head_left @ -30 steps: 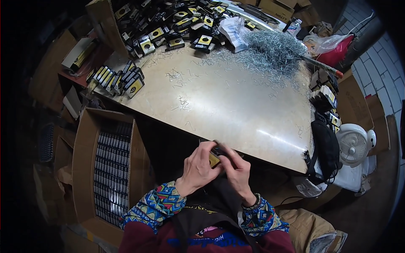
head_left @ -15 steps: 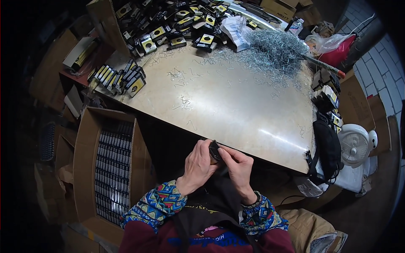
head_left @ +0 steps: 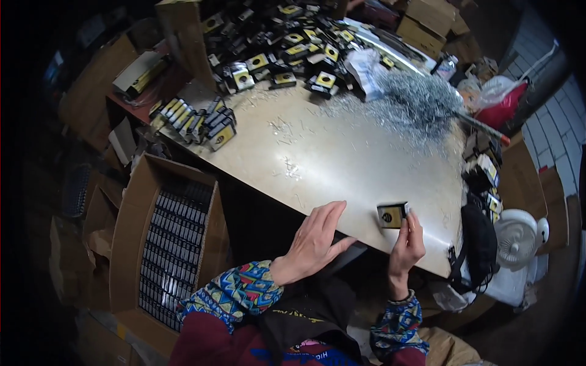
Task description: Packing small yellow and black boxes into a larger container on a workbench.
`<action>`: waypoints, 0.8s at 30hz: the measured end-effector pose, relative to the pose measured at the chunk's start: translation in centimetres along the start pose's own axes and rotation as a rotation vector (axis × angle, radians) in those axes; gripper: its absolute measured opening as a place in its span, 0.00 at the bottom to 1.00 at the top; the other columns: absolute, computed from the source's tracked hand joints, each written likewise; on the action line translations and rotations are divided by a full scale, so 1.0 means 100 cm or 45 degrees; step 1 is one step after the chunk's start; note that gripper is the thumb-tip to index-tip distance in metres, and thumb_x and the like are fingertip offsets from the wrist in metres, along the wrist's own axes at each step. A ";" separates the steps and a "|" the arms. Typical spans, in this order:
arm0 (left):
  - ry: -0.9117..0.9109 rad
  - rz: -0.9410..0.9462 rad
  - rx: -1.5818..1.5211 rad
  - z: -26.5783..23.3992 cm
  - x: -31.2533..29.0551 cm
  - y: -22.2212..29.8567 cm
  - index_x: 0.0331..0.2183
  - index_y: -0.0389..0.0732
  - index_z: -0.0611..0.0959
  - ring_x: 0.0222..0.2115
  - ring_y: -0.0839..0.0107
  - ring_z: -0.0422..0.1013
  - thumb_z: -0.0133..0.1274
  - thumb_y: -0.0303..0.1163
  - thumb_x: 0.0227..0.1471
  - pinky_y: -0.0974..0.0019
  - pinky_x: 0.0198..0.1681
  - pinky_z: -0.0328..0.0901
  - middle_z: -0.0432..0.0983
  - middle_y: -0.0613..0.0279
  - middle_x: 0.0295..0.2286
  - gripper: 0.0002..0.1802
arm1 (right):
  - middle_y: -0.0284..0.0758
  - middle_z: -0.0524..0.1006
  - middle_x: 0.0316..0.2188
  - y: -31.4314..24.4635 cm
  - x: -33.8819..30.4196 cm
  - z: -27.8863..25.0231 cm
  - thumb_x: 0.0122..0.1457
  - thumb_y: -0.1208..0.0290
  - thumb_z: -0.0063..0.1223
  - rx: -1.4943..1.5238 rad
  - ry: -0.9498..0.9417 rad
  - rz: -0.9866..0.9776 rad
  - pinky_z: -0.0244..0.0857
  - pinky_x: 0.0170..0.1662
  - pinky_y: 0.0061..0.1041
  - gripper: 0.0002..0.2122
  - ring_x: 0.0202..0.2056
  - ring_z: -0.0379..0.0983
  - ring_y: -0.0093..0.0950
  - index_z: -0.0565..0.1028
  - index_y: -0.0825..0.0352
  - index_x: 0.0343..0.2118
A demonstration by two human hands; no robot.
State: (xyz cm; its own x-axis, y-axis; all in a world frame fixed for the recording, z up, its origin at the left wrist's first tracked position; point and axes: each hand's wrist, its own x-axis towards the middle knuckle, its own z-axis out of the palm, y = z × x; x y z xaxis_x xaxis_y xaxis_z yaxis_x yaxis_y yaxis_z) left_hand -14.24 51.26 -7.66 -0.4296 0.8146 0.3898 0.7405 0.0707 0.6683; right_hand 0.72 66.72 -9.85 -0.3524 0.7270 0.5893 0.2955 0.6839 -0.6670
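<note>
A small black and yellow box [head_left: 391, 216] with a dark round mark is pinched at its right side by my right hand [head_left: 408, 244], above the table's front right part. My left hand [head_left: 315, 238] is at the table's near edge with its fingers stretched out and the thumb apart, holding nothing. Bent wire pieces [head_left: 291, 168] lie scattered on the table [head_left: 342, 177] beyond it. Toward the back right is a large tangled heap of silvery bent wires [head_left: 421, 104]. Similar black and yellow boxes [head_left: 323, 82] are piled at the back.
Left of me stands an open carton [head_left: 210, 238] packed with rows of dark boxes. More boxes [head_left: 201, 122] stand grouped at the table's left corner. A white fan [head_left: 516, 241] and a black bag [head_left: 476, 244] are at the right. A rod [head_left: 485, 129] juts out by the wire heap.
My hands were together on the small box; now my right hand has carried it to the right. The left hand has let go and opened. The whole view has shifted slightly.
</note>
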 end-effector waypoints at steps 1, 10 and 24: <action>0.053 0.060 -0.012 0.010 0.010 -0.008 0.58 0.31 0.60 0.51 0.46 0.63 0.58 0.36 0.51 0.57 0.53 0.62 0.64 0.41 0.50 0.38 | 0.40 0.78 0.43 0.007 -0.002 0.003 0.63 0.80 0.48 0.116 -0.091 0.295 0.67 0.47 0.23 0.13 0.44 0.73 0.25 0.74 0.76 0.49; 0.132 -0.099 0.937 -0.087 0.056 -0.116 0.51 0.35 0.70 0.42 0.53 0.64 0.53 0.29 0.49 0.54 0.48 0.59 0.66 0.48 0.40 0.26 | 0.46 0.74 0.50 -0.033 0.037 0.107 0.61 0.74 0.52 0.221 -0.714 -0.402 0.62 0.57 0.32 0.17 0.54 0.68 0.41 0.72 0.71 0.52; -0.373 -0.343 0.999 -0.103 0.288 -0.267 0.42 0.35 0.74 0.49 0.50 0.66 0.54 0.30 0.43 0.50 0.52 0.64 0.72 0.45 0.44 0.21 | 0.48 0.67 0.56 0.033 0.161 0.203 0.62 0.59 0.47 -0.341 -0.945 -0.537 0.54 0.60 0.45 0.19 0.57 0.60 0.50 0.71 0.63 0.53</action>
State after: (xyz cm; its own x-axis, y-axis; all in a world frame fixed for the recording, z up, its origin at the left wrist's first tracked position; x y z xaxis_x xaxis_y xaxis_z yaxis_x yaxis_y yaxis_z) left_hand -51.75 66.92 -7.73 -0.5708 0.8205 0.0316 0.8209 0.5694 0.0443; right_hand -21.98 79.41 -11.79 -0.9350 0.2488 0.2529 0.1762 0.9444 -0.2776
